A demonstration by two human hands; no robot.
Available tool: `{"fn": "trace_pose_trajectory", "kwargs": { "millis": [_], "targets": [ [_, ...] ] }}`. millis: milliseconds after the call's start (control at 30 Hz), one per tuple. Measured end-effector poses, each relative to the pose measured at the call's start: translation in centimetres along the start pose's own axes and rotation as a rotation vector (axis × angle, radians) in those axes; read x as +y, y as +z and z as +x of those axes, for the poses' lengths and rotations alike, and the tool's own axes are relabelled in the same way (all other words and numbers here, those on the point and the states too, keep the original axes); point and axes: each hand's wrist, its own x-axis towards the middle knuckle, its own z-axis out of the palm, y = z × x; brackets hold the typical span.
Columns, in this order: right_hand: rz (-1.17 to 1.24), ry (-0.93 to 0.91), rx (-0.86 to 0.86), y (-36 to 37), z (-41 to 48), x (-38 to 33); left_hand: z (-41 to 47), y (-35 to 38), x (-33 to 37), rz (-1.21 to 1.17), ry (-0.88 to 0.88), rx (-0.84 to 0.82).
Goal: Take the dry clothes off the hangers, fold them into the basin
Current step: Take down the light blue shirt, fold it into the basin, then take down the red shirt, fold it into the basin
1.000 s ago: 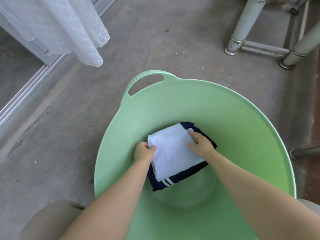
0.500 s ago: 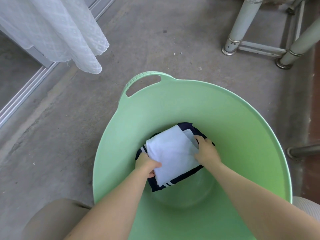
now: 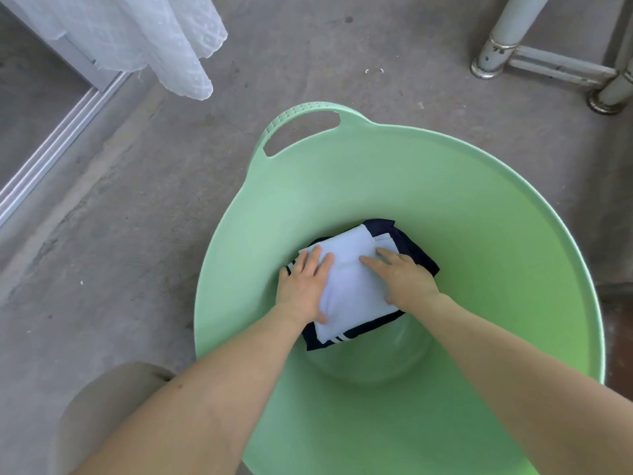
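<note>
Inside the green basin [image 3: 445, 186], at ctr of the bowl, sits the folded stack: white garment [image 3: 352, 296] on top, navy garment [image 3: 419, 260] underneath. The navy item is mostly covered. Only its edges show at the far, right and near sides, w/ white stripes [image 3: 337, 340] visible at the near edge. Garment type cannot be told for either item.

L hand [image 3: 303, 286]: flat, palm down, fingers straight and slightly spread, on the left part of the white garment. It presses only and nothing is gripped.

R hand [image 3: 406, 279]: flat, palm down, fingers extended, on the right part of the white garment and over part of the navy edge. It also presses w/o gripping.

Contact under both palms is hidden by the hands themselves.

Basin notes:
- Stands on the concrete floor [image 3: 137, 269].
- One cut-out handle [image 3: 301, 113] at the far-left rim.
- Near rim cut off by the frame btm; both forearms mask part of the near wall.
- Basin btm shows only on the near side of the stack; the rest is under the clothes.

Surroundings:
- White lace curtain [image 3: 164, 46] top left, upper part cut off.
- Sliding-door track [image 3: 44, 159] at left edge.
- White metal legs [image 3: 507, 36] w/ crossbar top right, tops cut off.
- Beige-clad knee [image 3: 102, 406] btm left, partly in frame, just beside the basin.
</note>
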Motion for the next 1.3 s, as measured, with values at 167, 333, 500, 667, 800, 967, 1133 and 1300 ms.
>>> {"fn": "trace_pose_trajectory", "kwargs": {
  "millis": [167,333,500,667,800,967,1133,1300],
  "targets": [
    [0.334,0.130,0.053,-3.0,-3.3,0.9,-2.1,-6.1,-0.9,-0.101,-0.032,-0.022],
    [0.335,0.129,-0.020,-10.0,-9.4,-0.3,-6.9,-13.4,-2.5,-0.284,-0.111,0.031],
    [0.519,0.070,-0.042,-16.8,-16.1,-3.1,-13.3,-21.1,-2.8,-0.495,-0.157,0.014],
    [0.752,0.045,0.089,-25.6,-23.5,-6.9,-20.7,-29.6,-3.1,-0.686,-0.088,0.029],
    [0.863,0.033,0.210,-32.3,-28.4,-10.0,-26.1,-35.4,-4.3,-0.878,-0.054,0.040],
    [0.925,-0.111,0.339,-41.9,-34.1,-15.4,-32.8,-43.5,-7.7,-1.070,-0.090,0.010],
    [1.020,-0.134,0.302,-46.9,-35.7,-18.9,-37.7,-49.0,-10.9,-1.197,-0.128,0.067],
    [1.058,-0.202,0.298,-50.5,-36.2,-22.6,-41.5,-53.2,-13.0,-1.177,-0.127,0.147]
  ]
}}
